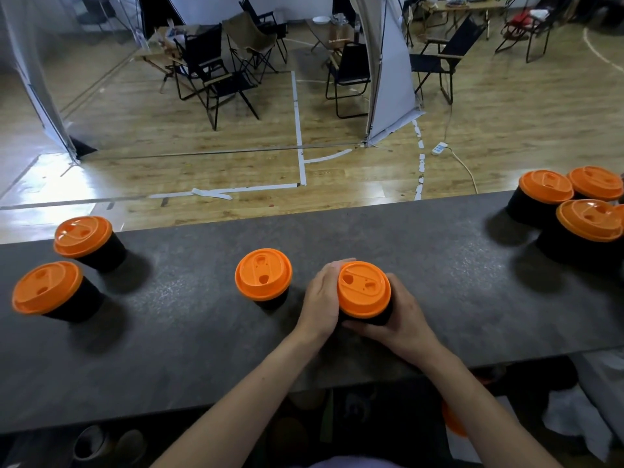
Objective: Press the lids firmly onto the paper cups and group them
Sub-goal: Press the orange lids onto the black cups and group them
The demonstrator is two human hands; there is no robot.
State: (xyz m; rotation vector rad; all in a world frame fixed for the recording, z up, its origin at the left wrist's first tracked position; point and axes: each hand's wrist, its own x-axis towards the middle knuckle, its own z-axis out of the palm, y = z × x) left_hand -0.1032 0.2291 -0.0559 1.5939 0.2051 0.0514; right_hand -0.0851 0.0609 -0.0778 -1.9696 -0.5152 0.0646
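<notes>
Orange lid [364, 288] on the black cup [368, 318], mid tabletop [202, 332] toward the near edge | my left hand [320, 298] and right hand [403, 314] wrap fingers round its sides, bracing it for pressing | lidded group [545, 189] far right, likely where it goes.

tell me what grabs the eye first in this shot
Bright orange lids stand out against the dark counter. At the centre, the left hand and right hand wrap around one lidded cup. A cluster of cups crowds the far right end.
</notes>
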